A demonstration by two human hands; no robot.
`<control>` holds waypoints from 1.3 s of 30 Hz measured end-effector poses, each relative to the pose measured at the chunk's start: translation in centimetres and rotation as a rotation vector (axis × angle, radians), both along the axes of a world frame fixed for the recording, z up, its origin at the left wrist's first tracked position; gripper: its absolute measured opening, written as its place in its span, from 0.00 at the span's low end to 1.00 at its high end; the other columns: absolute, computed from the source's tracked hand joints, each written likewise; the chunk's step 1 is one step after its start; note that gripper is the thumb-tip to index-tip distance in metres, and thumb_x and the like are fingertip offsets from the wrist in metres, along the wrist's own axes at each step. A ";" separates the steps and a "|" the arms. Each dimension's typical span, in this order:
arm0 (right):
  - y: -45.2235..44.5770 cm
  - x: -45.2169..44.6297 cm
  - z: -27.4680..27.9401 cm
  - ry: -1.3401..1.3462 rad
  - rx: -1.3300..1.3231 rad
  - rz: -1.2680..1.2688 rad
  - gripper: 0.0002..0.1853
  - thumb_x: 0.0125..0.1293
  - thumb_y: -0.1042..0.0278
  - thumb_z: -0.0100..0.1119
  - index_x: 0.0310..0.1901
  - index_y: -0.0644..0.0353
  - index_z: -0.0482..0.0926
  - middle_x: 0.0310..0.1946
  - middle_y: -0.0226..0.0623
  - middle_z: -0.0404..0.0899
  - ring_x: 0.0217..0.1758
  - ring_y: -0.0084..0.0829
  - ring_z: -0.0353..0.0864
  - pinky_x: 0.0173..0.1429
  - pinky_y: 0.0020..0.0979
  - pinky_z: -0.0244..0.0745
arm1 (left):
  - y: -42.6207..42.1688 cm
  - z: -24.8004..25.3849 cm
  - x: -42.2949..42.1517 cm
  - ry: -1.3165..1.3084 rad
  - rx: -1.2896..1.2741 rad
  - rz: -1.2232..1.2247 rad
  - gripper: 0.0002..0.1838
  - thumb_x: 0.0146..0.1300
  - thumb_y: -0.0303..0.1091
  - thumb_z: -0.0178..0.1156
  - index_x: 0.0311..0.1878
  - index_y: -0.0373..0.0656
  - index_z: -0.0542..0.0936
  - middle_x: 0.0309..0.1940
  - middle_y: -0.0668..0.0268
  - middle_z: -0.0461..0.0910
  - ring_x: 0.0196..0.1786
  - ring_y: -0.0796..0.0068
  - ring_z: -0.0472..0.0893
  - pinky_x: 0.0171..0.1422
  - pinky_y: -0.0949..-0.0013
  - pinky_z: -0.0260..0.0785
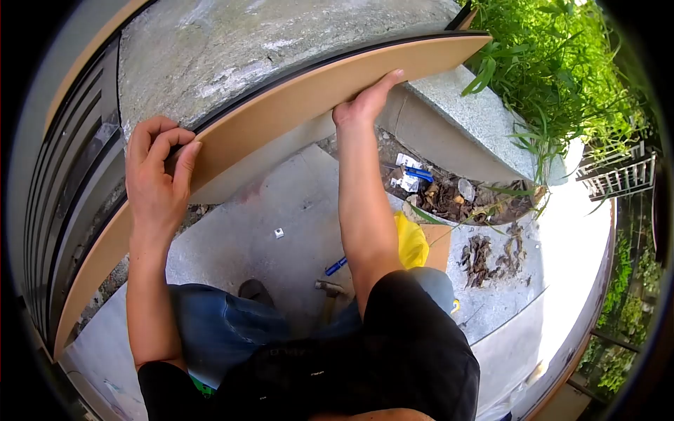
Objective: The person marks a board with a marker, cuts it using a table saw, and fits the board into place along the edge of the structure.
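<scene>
Long tan board (281, 105) along front edge of concrete ledge (203, 56). Left hand (159, 165): grip clamped over board's upper edge, thumb on face. Right hand (365, 104): clamped round lower edge, fingers hidden. Blue tool (419, 173) beside dry leaves (484, 205).

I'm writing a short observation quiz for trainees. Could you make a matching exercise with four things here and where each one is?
Things
1. Long tan board with a black edge
2. Slim blue tool
3. Crumpled yellow plastic-looking item
4. Small white square piece

Places
A. Overlapping white printed paper in the view
B. On the grey floor, between the forearms in the view
C. In the left hand and right hand
D. Next to the right elbow in the view

Pairs: 1-C, 2-A, 3-D, 4-B
</scene>
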State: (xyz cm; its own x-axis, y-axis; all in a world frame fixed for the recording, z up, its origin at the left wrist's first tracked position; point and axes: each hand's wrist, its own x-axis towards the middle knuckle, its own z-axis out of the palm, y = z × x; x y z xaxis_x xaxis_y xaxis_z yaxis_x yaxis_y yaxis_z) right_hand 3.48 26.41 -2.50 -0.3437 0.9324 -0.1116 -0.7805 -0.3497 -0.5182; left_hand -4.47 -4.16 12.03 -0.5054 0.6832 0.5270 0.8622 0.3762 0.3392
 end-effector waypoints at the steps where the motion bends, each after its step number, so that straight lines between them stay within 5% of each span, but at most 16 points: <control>1: -0.2 0.1 0.1 -0.002 -0.016 0.002 0.43 0.77 0.24 0.35 0.79 0.52 0.61 0.76 0.34 0.66 0.77 0.41 0.67 0.81 0.46 0.62 | 0.0 0.0 0.1 -0.014 -0.005 0.006 0.07 0.65 0.31 0.70 0.42 0.39 0.85 0.47 0.61 0.79 0.52 0.59 0.80 0.57 0.62 0.73; 12: -0.7 0.1 0.9 -0.020 -0.037 -0.013 0.41 0.78 0.25 0.36 0.77 0.50 0.64 0.74 0.32 0.70 0.75 0.38 0.69 0.79 0.44 0.65 | -0.1 0.1 -0.5 0.014 -0.076 -0.006 0.07 0.67 0.30 0.69 0.44 0.38 0.83 0.51 0.59 0.78 0.55 0.59 0.80 0.60 0.63 0.73; 19: -0.6 0.2 1.0 -0.068 -0.051 -0.011 0.38 0.77 0.25 0.36 0.72 0.45 0.70 0.68 0.27 0.76 0.69 0.36 0.75 0.76 0.44 0.70 | 0.0 0.1 -1.4 -0.011 0.065 -0.093 0.07 0.58 0.25 0.71 0.39 0.40 0.82 0.46 0.62 0.79 0.46 0.57 0.78 0.50 0.58 0.70; 30: 0.5 0.2 -0.7 -0.199 0.002 0.003 0.38 0.70 0.17 0.40 0.55 0.44 0.82 0.51 0.28 0.86 0.56 0.37 0.83 0.64 0.46 0.78 | -1.1 -0.8 -2.8 0.013 0.011 -0.123 0.11 0.58 0.34 0.69 0.44 0.45 0.81 0.49 0.71 0.77 0.49 0.68 0.76 0.51 0.60 0.65; 31: 0.2 0.2 -0.4 -0.253 0.052 0.041 0.40 0.75 0.20 0.28 0.66 0.45 0.72 0.59 0.29 0.77 0.63 0.36 0.77 0.68 0.43 0.73 | -1.2 -0.8 -2.9 -0.001 0.017 -0.122 0.11 0.58 0.34 0.69 0.44 0.45 0.81 0.49 0.71 0.77 0.49 0.68 0.76 0.51 0.60 0.65; 33: 0.1 0.2 -0.1 -0.261 0.057 0.049 0.41 0.74 0.19 0.31 0.67 0.45 0.72 0.60 0.28 0.77 0.63 0.36 0.76 0.70 0.43 0.72 | -1.1 -0.8 -2.8 -0.066 0.042 -0.120 0.14 0.54 0.30 0.73 0.43 0.46 0.81 0.49 0.68 0.77 0.49 0.62 0.77 0.52 0.57 0.66; 38: 0.6 0.0 0.5 -0.341 0.034 0.022 0.40 0.70 0.18 0.40 0.63 0.45 0.76 0.63 0.21 0.77 0.65 0.32 0.74 0.72 0.41 0.69 | -1.4 -0.3 -3.2 -0.121 -0.039 -0.148 0.13 0.57 0.32 0.70 0.44 0.42 0.82 0.50 0.67 0.77 0.50 0.64 0.76 0.53 0.59 0.65; 39: 0.4 0.1 0.6 -0.385 0.068 0.051 0.39 0.71 0.19 0.42 0.64 0.45 0.76 0.65 0.25 0.76 0.67 0.35 0.73 0.74 0.43 0.69 | -1.5 -0.5 -3.4 -0.132 -0.040 -0.164 0.11 0.58 0.34 0.68 0.42 0.42 0.82 0.48 0.68 0.77 0.49 0.66 0.75 0.52 0.60 0.64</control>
